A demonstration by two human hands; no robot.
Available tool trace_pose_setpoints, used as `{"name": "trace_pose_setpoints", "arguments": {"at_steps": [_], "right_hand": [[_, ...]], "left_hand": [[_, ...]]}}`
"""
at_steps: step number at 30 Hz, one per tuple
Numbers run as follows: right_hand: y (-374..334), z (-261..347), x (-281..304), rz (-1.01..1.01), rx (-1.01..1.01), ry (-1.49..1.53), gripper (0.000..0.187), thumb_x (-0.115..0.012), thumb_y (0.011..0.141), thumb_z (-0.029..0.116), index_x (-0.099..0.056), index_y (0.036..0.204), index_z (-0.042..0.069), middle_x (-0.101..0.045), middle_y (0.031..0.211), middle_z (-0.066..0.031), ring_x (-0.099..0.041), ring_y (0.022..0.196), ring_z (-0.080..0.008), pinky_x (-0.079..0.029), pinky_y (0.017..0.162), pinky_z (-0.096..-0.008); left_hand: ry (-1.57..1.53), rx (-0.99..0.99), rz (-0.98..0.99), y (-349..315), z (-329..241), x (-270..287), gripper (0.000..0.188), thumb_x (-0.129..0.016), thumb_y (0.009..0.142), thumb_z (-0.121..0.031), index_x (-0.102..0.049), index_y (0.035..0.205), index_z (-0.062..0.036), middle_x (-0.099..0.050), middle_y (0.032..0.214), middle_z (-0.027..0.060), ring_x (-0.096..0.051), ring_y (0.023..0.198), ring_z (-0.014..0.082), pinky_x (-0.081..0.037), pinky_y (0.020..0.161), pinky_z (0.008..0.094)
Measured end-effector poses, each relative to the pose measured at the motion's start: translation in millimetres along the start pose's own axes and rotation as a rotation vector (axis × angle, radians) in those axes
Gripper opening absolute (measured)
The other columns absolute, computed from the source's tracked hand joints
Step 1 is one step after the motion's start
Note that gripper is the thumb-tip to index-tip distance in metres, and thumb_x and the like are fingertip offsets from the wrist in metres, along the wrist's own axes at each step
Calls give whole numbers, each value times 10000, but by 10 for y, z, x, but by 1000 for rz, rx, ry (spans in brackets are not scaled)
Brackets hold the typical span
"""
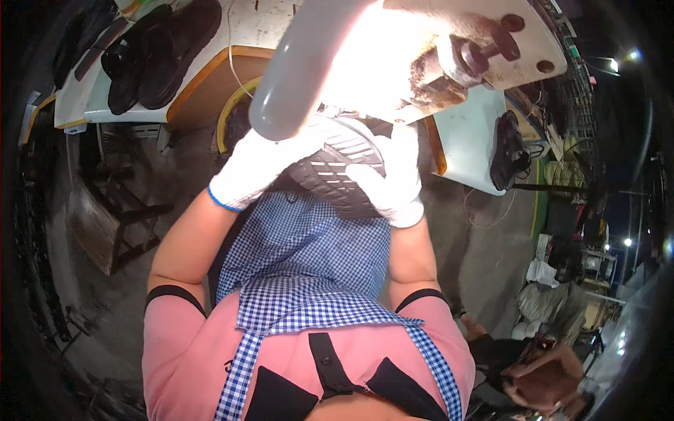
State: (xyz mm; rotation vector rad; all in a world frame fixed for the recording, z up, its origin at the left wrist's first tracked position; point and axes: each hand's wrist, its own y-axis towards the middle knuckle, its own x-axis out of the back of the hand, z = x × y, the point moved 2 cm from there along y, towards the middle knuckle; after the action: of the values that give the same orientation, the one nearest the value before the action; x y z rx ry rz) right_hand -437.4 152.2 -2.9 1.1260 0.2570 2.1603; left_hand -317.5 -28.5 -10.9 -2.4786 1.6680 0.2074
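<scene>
A dark shoe (324,175) is gripped between my two hands, with its grooved sole turned up toward me. My left hand (270,158), in a white knit glove with a blue cuff edge, closes on its left side; some fingers are lost in glare and behind the shoe. On the other side my right hand (394,186), also white-gloved, has its thumb laid across the sole and its fingers behind. The shoe's far end sits under a brightly lit machine head (449,70); glare hides whether they touch. A grey rounded bar (291,91) hangs just above my left hand.
Black shoes (179,52) lie on the table at the upper left, and more dark shoes (507,151) rest on the right-hand table (463,144). A wooden stool (102,224) stands at left. Another person (540,379) is at the lower right.
</scene>
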Motion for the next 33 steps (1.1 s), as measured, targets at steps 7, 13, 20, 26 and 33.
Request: {"name": "trace_pose_setpoints", "arguments": {"at_steps": [7,13,20,26,33], "right_hand": [[510,-6,50,312,124,87,487,-764,725,327,-626,1085,29,-637,1031,-160,-638,881,-311,-522,757,-359],[571,-197,241,306,232,203,372,-752,748,233,-639,1021,7,-621,1095,-147,-626,934,-283,-504,823,-360],[-228,-597,5,-161,-427,1639,1087,-547,734,718,-96,1478,66,-356,1405,-274,-413,1261,-421,-305,1076,-545],[-338,-497,-290,-127,48,1610,850,-575,761,372,-190,1468,102,-319,1465,-140,-296,1358,-321,-246,1121,-480],[-419,-75,-489,-245,-292,1453,822,-644,747,-5,-239,1457,88,-370,1438,-107,-354,1329,-264,-317,1090,-434]], "left_hand": [[250,-48,92,43,-231,99,400,-703,791,-112,-579,1146,23,-604,1091,97,-565,1026,165,-439,923,300],[150,-91,-112,-107,-137,59,333,-667,807,-70,-584,1113,31,-636,1035,94,-596,968,160,-464,892,292],[-319,-70,-281,-225,41,2,299,-589,863,-79,-556,1139,31,-628,1052,118,-608,983,195,-491,882,317],[-446,-124,-371,-345,337,67,304,-496,928,-112,-514,1197,28,-598,1137,142,-599,1036,232,-494,913,360],[-607,-133,-353,-254,330,382,312,-550,902,-161,-535,1182,-24,-574,1163,108,-572,1067,210,-478,922,352]]}}
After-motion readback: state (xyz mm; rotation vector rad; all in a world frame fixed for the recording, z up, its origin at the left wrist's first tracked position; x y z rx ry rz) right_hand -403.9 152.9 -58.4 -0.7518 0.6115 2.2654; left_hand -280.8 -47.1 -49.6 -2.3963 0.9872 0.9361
